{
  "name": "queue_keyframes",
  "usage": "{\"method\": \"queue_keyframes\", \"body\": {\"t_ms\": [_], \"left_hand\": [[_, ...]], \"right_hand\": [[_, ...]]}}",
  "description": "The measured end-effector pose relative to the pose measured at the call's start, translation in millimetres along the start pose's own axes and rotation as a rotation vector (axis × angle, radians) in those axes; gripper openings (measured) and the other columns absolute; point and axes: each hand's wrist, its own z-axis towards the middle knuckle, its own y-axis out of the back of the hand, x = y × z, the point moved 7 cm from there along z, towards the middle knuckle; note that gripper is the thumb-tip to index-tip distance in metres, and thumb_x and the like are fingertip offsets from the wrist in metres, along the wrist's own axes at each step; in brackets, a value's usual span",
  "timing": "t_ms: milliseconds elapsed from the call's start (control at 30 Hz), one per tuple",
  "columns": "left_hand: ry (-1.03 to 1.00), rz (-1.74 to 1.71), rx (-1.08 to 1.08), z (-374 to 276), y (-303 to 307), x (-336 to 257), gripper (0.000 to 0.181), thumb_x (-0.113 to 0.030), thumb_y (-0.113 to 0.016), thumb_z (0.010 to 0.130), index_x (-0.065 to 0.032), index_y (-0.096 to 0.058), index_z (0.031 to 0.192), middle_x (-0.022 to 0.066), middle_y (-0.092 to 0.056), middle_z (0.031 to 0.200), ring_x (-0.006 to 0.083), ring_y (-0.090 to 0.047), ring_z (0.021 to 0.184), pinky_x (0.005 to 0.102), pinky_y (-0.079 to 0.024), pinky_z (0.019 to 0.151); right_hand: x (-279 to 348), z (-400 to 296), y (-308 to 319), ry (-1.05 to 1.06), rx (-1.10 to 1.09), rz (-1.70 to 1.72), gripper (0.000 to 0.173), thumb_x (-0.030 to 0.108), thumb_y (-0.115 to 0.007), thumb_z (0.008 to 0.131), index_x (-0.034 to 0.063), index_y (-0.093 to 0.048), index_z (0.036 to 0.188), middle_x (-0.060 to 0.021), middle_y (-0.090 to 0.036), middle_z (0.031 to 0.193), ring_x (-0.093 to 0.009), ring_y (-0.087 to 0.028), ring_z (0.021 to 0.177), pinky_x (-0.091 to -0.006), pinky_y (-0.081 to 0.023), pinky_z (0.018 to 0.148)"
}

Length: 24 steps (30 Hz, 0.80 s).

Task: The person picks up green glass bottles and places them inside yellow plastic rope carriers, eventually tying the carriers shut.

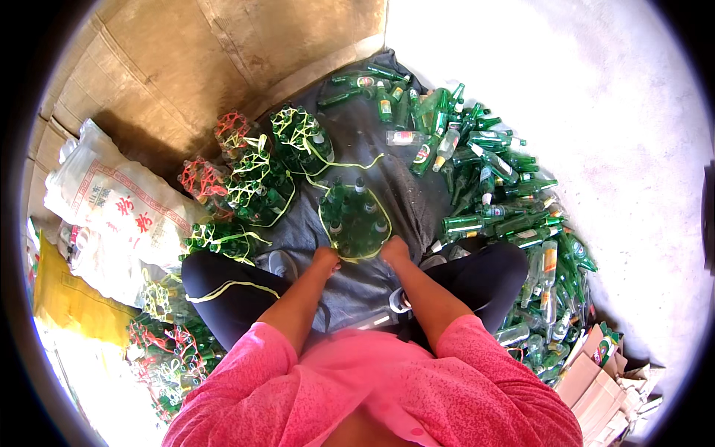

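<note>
Several green glass bottles (356,220) stand upright in a tight cluster before me, between my feet. A yellow-green plastic strap (389,215) loops around the cluster. My left hand (327,260) is at the cluster's near left edge, fingers curled on the strap. At the near right edge, my right hand (395,250) is closed at the strap too. The strap's free length trails off toward the tied bottle bundle (301,137) beyond.
Loose bottles (491,167) are heaped along the right. More strapped bundles (257,179) stand at the left, beside a white woven sack (123,207). A dark cloth (363,134) covers the floor. Flattened cardboard (595,391) lies at the lower right. A brown board wall (223,50) rises behind.
</note>
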Motion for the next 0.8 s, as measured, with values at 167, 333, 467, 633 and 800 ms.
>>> {"method": "queue_keyframes", "body": {"t_ms": [167, 333, 467, 633, 800], "left_hand": [[0.000, 0.109, -0.016, 23.0, -1.7, 6.3, 0.021, -0.014, -0.051, 0.092, 0.0010, -0.066, 0.091, 0.0162, -0.065, 0.075, 0.0273, -0.061, 0.052, 0.0412, -0.040, 0.041], [0.058, 0.237, 0.012, 31.7, -4.0, 17.5, 0.024, -0.022, -0.049, 0.097, -0.0045, -0.065, 0.093, 0.0119, -0.067, 0.085, 0.0276, -0.067, 0.070, 0.0445, -0.050, 0.061], [0.030, 0.070, 0.025, 15.2, -10.6, 18.6, 0.027, -0.024, -0.045, 0.098, -0.0047, -0.064, 0.098, 0.0124, -0.066, 0.084, 0.0277, -0.067, 0.067, 0.0439, -0.053, 0.056], [0.090, -0.160, 0.013, -3.8, -10.0, 11.1, 0.022, -0.013, -0.046, 0.097, -0.0009, -0.063, 0.100, 0.0170, -0.063, 0.077, 0.0298, -0.064, 0.057, 0.0426, -0.051, 0.043], [0.107, -0.033, 0.066, -0.8, -8.7, 11.6, 0.022, -0.018, -0.044, 0.099, -0.0039, -0.061, 0.099, 0.0115, -0.064, 0.080, 0.0277, -0.067, 0.061, 0.0443, -0.055, 0.050]], "right_hand": [[-22.2, 50.6, -18.4, 0.220, -0.217, 0.003, 0.023, 0.018, -0.052, 0.088, -0.0018, -0.063, 0.095, -0.0208, -0.067, 0.069, -0.030, -0.066, 0.054, -0.0406, -0.049, 0.049], [-29.8, 58.1, -28.6, 0.181, -0.144, -0.063, 0.018, 0.013, -0.052, 0.084, 0.0000, -0.064, 0.089, -0.0179, -0.066, 0.064, -0.029, -0.064, 0.050, -0.0420, -0.047, 0.044], [-16.2, 46.9, -23.5, 0.126, -0.066, -0.046, 0.017, 0.013, -0.054, 0.084, 0.0000, -0.065, 0.079, -0.0168, -0.065, 0.063, -0.029, -0.064, 0.048, -0.0425, -0.046, 0.043], [-20.8, 45.6, -34.9, 0.035, 0.127, -0.089, 0.017, 0.020, -0.067, 0.071, 0.0032, -0.072, 0.072, -0.0209, -0.071, 0.084, -0.038, -0.071, 0.082, -0.0461, -0.056, 0.071], [-19.6, 35.7, -39.9, 0.239, 0.114, -0.535, 0.015, 0.018, -0.071, 0.063, 0.0044, -0.071, 0.070, -0.0190, -0.070, 0.078, -0.035, -0.071, 0.072, -0.0423, -0.056, 0.063]]}}
